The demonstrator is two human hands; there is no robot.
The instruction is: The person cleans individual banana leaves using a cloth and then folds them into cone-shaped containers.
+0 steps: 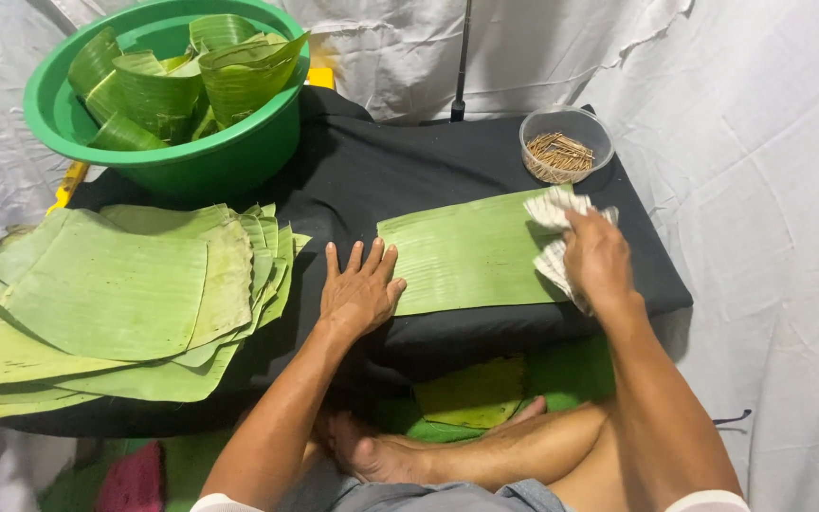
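A rectangular green banana leaf piece (466, 251) lies flat on a low table draped in black cloth (362, 161). My left hand (360, 289) presses flat on the cloth at the leaf's left edge, fingers spread, holding nothing. My right hand (597, 258) grips a crumpled white patterned cloth (552, 210) and rests it on the leaf's right end.
A stack of cut banana leaves (116, 303) covers the table's left side. Behind it stands a green basin (172, 156) with rolled leaves. A small clear bowl of thin wooden sticks (566, 147) sits at the back right. My crossed legs (466, 450) are below the table, over more leaf scraps.
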